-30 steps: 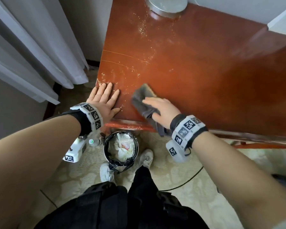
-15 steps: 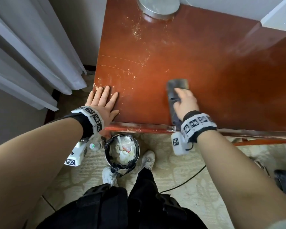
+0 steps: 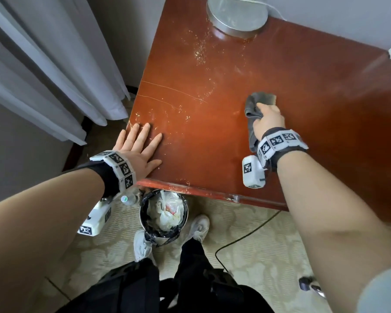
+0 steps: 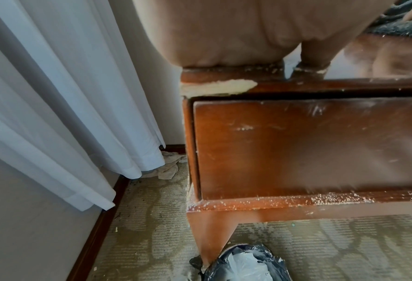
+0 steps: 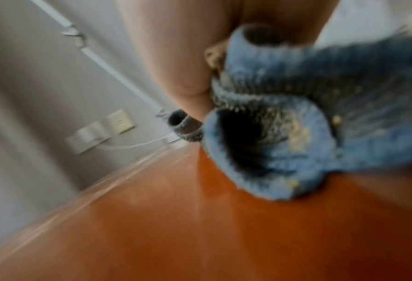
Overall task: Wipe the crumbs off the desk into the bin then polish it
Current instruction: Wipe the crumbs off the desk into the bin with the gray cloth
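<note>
A reddish wooden desk (image 3: 212, 141) carries pale crumbs (image 3: 199, 53) scattered along its left half. My left hand (image 3: 138, 143) lies flat with straight fingers on the desk's near left corner. My right hand (image 3: 268, 118) holds a grey cloth (image 3: 255, 102) and presses it on the desk, well right of the crumbs. The cloth (image 5: 308, 121) has crumbs stuck in it in the blurred right wrist view. A round bin (image 3: 163, 213) lined with a black bag stands on the floor below the desk's front edge, its rim (image 4: 243, 264) beside the desk leg.
A round metal lamp base (image 3: 237, 14) sits at the desk's back edge. White curtains (image 3: 43, 71) hang on the left. A small bottle (image 3: 129, 198) stands by the bin. A black cable (image 3: 242, 238) runs across the carpet. My shoes (image 3: 199, 227) flank the bin.
My right hand has carried the cloth rightward and further back on the desk, away from the front edge. The left hand has stayed flat on the corner.
</note>
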A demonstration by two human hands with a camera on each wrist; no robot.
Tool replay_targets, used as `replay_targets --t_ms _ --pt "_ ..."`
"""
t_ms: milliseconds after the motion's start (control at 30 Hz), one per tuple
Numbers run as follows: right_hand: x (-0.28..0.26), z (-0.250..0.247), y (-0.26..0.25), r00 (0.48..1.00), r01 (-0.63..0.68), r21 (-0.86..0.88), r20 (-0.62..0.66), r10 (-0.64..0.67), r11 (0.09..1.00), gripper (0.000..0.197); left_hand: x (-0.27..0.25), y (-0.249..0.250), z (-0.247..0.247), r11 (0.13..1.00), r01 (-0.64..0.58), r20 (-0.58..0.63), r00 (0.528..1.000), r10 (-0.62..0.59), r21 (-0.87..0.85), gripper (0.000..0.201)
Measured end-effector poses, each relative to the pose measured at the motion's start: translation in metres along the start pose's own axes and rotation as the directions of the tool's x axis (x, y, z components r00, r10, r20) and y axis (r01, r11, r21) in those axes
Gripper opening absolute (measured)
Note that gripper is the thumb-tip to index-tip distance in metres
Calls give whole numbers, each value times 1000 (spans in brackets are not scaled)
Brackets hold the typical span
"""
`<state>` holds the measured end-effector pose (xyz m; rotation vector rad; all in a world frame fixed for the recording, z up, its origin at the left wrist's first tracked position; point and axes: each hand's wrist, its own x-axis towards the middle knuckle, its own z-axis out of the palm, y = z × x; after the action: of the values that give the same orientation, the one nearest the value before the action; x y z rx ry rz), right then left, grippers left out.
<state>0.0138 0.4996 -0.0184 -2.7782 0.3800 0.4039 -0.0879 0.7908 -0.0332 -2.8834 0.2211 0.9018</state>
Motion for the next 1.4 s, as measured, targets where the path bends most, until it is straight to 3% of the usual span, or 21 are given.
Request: replay_targets --t_ms 67,167,233,267,333,400,467,533,633,733,800,900,967,1067,1167,1233,1300,1333,1400 --pt "-19 14 -19 963 262 51 60 -264 964 52 0 0 -1 1000 3 10 1000 -3 1 65" --pt "-61 30 -50 760 565 175 268 -592 806 51 -3 1 -3 1000 -2 16 1000 2 -18 65" --pt "-77 30 -60 639 638 198 402 -655 744 51 -3 0 -6 997 -11 18 1000 12 -78 64" --pt "-80 27 -59 621 631 219 433 -654 744 51 -4 0 -7 990 -12 22 1000 16 -139 62" --pt "-81 17 -52 652 534 312 441 -617 786 51 -6 0 -14 949 0 14 1000 4 -317 56" --pt "-78 9 -42 726 392 389 427 -540 834 49 -7 4 -25 860 22 -24 999 -39 -511 50" --pt "-75 7 -35 810 335 289 399 -431 897 51 -6 12 -34 789 34 -55 995 -86 -613 48" --pt "-72 8 -36 864 307 192 355 -357 932 58 -3 23 -41 822 48 -44 995 -88 -567 54" --pt "-69 7 -44 872 250 241 366 -326 938 75 6 39 -49 841 75 -26 994 -106 -536 60" --pt "-67 7 -51 845 179 268 451 -287 947 84 9 44 -57 722 108 38 993 -112 -684 54" --pt "-63 1 -53 839 152 346 449 -306 926 73 7 42 -67 675 91 33 995 -99 -732 49" --pt "-56 -21 -58 835 316 381 323 -445 869 39 -4 31 -98 654 -84 -164 985 -61 -752 39" --pt "-53 -39 -63 848 403 385 185 -497 830 29 -13 22 -126 618 -253 -351 935 -40 -744 36" --pt "-50 -59 -64 896 381 427 47 -441 820 25 -34 13 -161 622 -450 -564 826 16 -641 38" --pt "-45 -62 -53 933 328 340 34 -359 882 28 -43 11 -151 659 -580 -634 748 197 -479 36" --pt "-42 -53 -39 939 305 234 88 -333 923 31 -37 12 -119 713 -564 -553 780 293 -417 39" --pt "-43 -37 -24 950 252 146 153 -274 957 32 -34 15 -80 836 -452 -331 876 350 -311 45" --pt "-44 -28 -18 957 219 83 177 -231 972 33 -35 18 -63 889 -387 -225 915 336 -245 46" --pt "-50 -14 -10 965 165 -41 211 -153 985 36 -37 28 -37 931 -297 -194 946 258 -210 48"
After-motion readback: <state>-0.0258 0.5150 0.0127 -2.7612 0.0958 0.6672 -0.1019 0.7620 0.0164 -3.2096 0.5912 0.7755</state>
